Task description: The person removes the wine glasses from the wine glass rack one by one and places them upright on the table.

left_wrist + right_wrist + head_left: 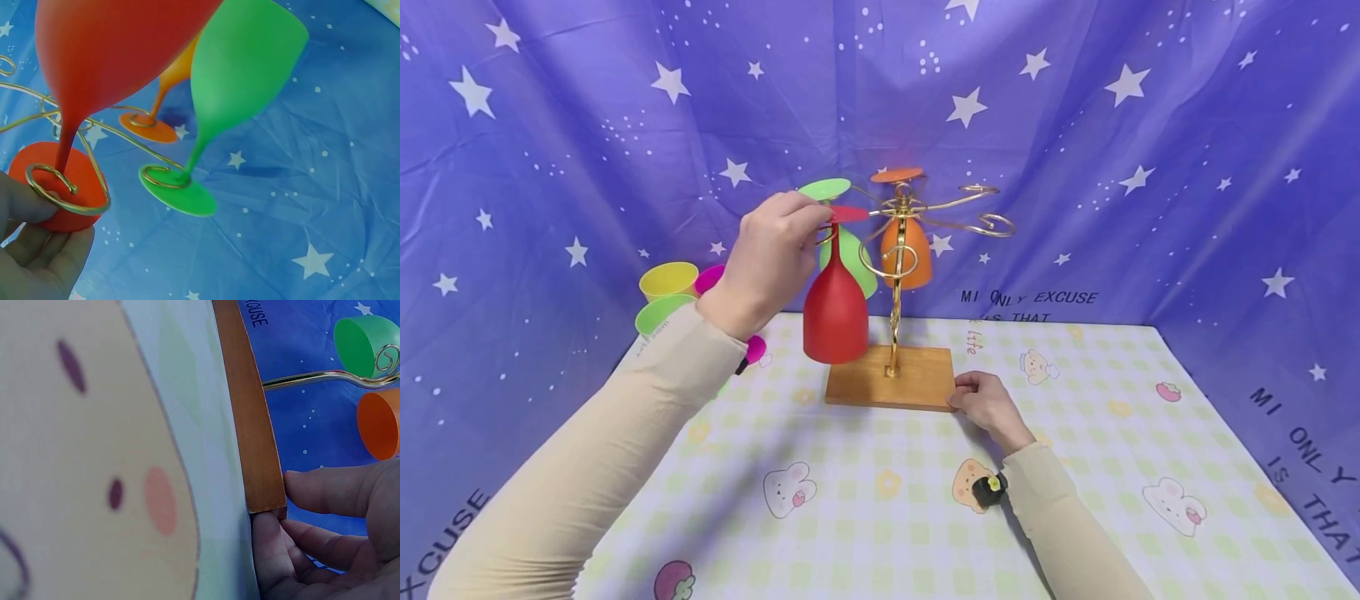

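A red wine glass hangs upside down, its foot pinched between the thumb and fingers of my left hand. In the left wrist view, a gold wire loop of the glass rack curves round its stem, against the foot. My right hand grips the near right corner of the rack's wooden base, thumb on top and fingers at the side. A green wine glass and an orange one hang upside down in other loops of the rack.
Yellow, green and magenta cups stand at the table's left, partly behind my left forearm. Bare gold wire arms stick out at the rack's right. A starry blue-purple curtain surrounds the checked tablecloth.
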The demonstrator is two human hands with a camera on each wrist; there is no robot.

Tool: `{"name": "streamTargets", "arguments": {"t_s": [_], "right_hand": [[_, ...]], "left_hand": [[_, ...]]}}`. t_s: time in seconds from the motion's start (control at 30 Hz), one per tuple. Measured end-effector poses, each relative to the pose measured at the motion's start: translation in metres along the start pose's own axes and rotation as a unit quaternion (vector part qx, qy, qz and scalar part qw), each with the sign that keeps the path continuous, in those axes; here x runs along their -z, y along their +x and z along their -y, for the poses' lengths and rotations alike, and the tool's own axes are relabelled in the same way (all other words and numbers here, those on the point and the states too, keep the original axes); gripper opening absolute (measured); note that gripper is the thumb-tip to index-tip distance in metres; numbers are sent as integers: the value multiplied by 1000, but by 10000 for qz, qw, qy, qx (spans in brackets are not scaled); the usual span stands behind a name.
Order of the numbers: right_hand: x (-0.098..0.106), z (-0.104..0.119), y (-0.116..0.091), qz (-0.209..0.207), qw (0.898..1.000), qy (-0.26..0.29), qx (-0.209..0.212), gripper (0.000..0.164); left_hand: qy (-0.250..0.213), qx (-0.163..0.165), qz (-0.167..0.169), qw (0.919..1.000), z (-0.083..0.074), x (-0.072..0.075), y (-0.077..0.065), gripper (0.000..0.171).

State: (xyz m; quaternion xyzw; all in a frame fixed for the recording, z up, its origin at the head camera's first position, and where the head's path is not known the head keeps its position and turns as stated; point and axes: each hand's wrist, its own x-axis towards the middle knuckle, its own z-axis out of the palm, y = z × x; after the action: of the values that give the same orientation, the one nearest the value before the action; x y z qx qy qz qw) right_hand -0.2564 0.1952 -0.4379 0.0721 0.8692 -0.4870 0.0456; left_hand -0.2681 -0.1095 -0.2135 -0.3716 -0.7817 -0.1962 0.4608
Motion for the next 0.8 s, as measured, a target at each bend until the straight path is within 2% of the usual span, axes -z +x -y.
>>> {"name": "streamTargets", "arguments": {"t_s": [0.23, 0.33, 0.63, 0.8], "right_hand": [[0, -1, 0, 6, 10000, 9, -7, 36], [0, -1, 0, -13, 10000, -10, -5, 36], [1, 1, 0, 5, 10000, -30, -30, 35], [0, 1, 0, 2, 10000, -27, -36, 35]], "left_hand": [[-24, -183, 17, 9998, -9, -1, -1, 15], [-61, -262, -87, 9996, -13, -1, -2, 13], [-183, -606, -614, 9961, -21, 0, -11, 16], [-359, -624, -1132, 9910, -24, 2, -19, 18]]}}
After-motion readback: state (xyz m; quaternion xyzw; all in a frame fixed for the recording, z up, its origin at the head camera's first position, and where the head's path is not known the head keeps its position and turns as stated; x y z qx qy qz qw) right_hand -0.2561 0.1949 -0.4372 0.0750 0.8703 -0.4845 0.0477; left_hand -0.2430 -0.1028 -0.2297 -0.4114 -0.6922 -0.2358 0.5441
